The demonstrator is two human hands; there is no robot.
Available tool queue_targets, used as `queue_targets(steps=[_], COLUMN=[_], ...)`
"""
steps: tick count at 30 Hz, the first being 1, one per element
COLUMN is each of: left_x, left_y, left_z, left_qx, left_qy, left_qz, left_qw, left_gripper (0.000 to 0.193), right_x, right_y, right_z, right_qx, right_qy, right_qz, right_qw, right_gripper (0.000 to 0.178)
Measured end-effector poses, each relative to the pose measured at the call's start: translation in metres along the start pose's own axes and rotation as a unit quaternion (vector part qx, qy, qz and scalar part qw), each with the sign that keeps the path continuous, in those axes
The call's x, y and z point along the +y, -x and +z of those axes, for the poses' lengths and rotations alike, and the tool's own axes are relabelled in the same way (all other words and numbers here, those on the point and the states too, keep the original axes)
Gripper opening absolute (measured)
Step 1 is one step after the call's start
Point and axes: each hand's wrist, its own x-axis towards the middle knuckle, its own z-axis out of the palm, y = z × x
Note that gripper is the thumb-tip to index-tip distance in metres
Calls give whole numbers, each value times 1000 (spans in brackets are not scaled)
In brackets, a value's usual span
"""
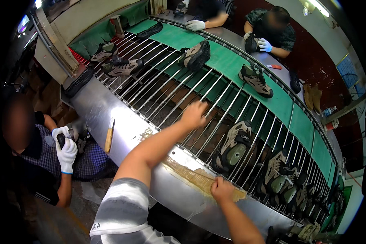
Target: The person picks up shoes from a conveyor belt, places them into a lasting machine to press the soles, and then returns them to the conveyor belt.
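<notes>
A tan-and-black shoe (236, 140) rests on bare metal rods (215, 106), near the person's right hand (222, 189). That hand is curled at the edge of a smooth metal counter (168, 194), beside ragged brown tape (191, 173); whether it grips anything cannot be told. The left hand (195, 116), blurred, is over the rods with bent fingers, its grip also unclear. The shoe is probably light, with a soft upper and stiffer sole, best held around the heel. Beyond, a flat green strip (227, 61) curves along the rods.
</notes>
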Motion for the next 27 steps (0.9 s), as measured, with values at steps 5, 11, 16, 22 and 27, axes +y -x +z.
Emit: queue_targets(steps=[5,11,16,22,27], left_x=[-68,-83,-115,-131,-128], left_y=[-106,-181,-229,-237,-243], left_z=[13,48,56,67,70], left_qx=[-5,30,7,-17,-17], left_qy=[-193,-340,-391,-506,-548], left_qz=[-94,-102,-98,-119,-46], left_qw=[977,934,915,854,835], left_gripper=[54,51,43,46,37], right_x=[5,10,9,11,11], right_y=[-6,-14,-17,-18,-17], right_z=[2,3,-2,2,5], right_qx=[4,-19,-22,-16,-19], right_qy=[-14,-32,-47,-58,-60], right_qz=[-1,-11,-7,-19,-18], right_qw=[1000,999,999,998,998], right_gripper=[4,6,10,7,9])
